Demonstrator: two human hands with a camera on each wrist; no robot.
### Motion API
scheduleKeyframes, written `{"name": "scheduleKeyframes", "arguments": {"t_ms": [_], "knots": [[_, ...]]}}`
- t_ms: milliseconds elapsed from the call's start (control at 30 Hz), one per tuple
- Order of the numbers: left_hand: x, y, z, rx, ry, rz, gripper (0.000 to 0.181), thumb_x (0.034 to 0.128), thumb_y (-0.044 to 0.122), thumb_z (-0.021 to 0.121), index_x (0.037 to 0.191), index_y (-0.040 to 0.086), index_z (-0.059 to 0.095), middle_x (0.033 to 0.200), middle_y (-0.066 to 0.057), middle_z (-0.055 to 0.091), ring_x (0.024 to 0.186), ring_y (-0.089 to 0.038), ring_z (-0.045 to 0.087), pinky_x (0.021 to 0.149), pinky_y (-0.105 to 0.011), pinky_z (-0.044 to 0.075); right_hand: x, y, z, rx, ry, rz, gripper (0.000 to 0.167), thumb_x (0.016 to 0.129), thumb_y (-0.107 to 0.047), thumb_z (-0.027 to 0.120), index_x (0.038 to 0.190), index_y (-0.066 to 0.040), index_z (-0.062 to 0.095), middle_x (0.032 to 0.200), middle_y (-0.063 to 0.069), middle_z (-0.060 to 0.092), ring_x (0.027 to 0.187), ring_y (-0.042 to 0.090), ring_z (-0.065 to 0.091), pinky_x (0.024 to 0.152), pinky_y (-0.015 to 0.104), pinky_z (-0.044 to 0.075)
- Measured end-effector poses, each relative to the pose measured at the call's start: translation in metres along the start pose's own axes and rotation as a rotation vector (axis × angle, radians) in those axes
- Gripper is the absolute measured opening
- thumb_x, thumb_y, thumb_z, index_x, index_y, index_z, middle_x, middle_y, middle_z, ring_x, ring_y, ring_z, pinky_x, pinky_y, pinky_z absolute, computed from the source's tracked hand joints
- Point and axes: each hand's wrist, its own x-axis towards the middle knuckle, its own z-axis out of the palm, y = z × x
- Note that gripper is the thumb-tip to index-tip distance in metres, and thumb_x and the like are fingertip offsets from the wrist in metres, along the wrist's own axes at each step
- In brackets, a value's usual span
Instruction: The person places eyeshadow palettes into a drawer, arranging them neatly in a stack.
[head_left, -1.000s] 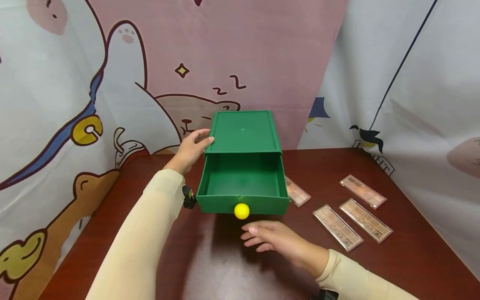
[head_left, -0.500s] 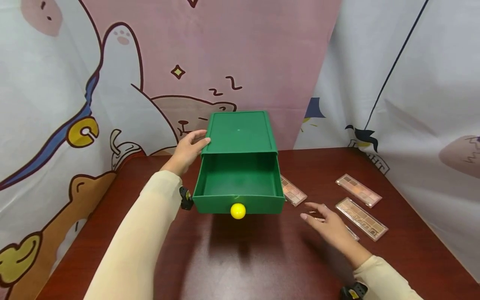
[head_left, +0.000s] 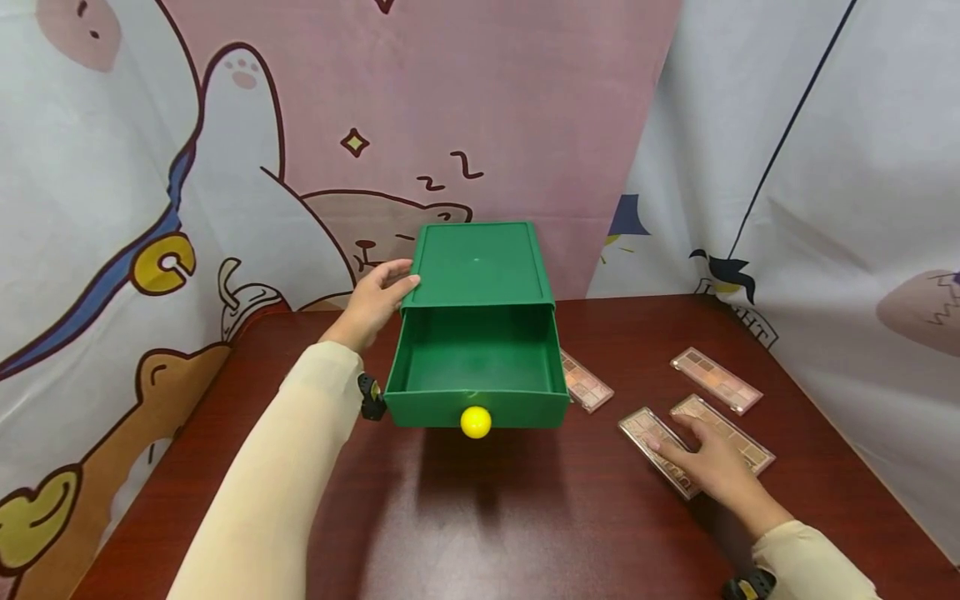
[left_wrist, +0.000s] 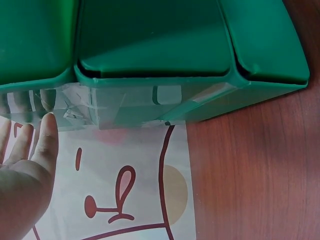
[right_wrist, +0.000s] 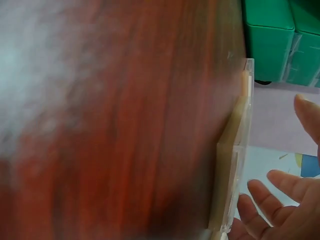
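Observation:
In the head view a green drawer box (head_left: 480, 265) stands on the table, its drawer (head_left: 517, 410) pulled out towards me and bare inside. A round yellow knob (head_left: 476, 422) sits on the drawer front. My left hand (head_left: 371, 302) rests against the box's left side, its fingertips (left_wrist: 48, 122) touching the wall in the left wrist view. On the right, an eyeshadow palette (head_left: 642, 428) lies partly under my right hand (head_left: 712, 467). That hand hovers with fingers and thumb spread; the right wrist view shows them apart from the palettes' edges (right_wrist: 235, 150).
Beside that palette lies a second eyeshadow palette (head_left: 753, 452). A third palette (head_left: 718, 382) is farther back, and another palette (head_left: 588, 385) is partly hidden by the drawer. A printed cloth (head_left: 540, 108) hangs behind the brown table (head_left: 540, 517).
My right hand has moved right, from in front of the yellow knob to over the palettes. The left hand stays at the box, and the drawer is unchanged.

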Motion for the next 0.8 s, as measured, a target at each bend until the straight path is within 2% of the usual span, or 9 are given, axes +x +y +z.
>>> {"name": "scheduleKeyframes", "arguments": {"t_ms": [133,367,600,800], "knots": [[-0.001,0.0,-0.001,-0.001,-0.002,0.002,0.052,0.0989,0.032,0.056,0.146,0.015,0.041,0.146,-0.007,0.043,0.132,-0.024,0.043,0.108,-0.043,0.038,-0.002,0.004,0.001,-0.045,0.007,-0.039,0.077,0.084,-0.037,0.073,0.129,0.02,0.045,0.128,0.043,0.045,0.119,0.058,0.042,0.095,0.065,0.038],[-0.001,0.0,-0.001,0.003,0.0,0.001,0.053,0.0988,0.033,0.056,0.146,0.016,0.041,0.147,-0.006,0.042,0.133,-0.024,0.042,0.108,-0.043,0.038,-0.001,0.008,0.003,-0.104,-0.029,-0.035,0.088,0.077,-0.043,0.079,0.128,0.02,0.046,0.124,0.043,0.049,0.115,0.06,0.044,0.091,0.066,0.04],[-0.002,0.0,-0.001,0.003,-0.014,0.006,0.054,0.0988,0.033,0.056,0.147,0.014,0.039,0.148,-0.008,0.04,0.134,-0.025,0.041,0.109,-0.043,0.037,0.001,0.016,0.005,-0.154,-0.024,-0.036,0.092,0.064,-0.038,0.087,0.126,0.019,0.049,0.115,0.044,0.051,0.108,0.06,0.046,0.089,0.066,0.039],[-0.001,0.0,-0.001,-0.006,-0.013,0.009,0.053,0.0988,0.032,0.056,0.147,0.014,0.04,0.147,-0.007,0.041,0.133,-0.024,0.041,0.109,-0.043,0.037,0.0,0.016,0.004,-0.149,-0.035,-0.02,0.088,0.066,-0.034,0.086,0.127,0.018,0.048,0.111,0.043,0.051,0.105,0.058,0.047,0.086,0.065,0.039]]}}
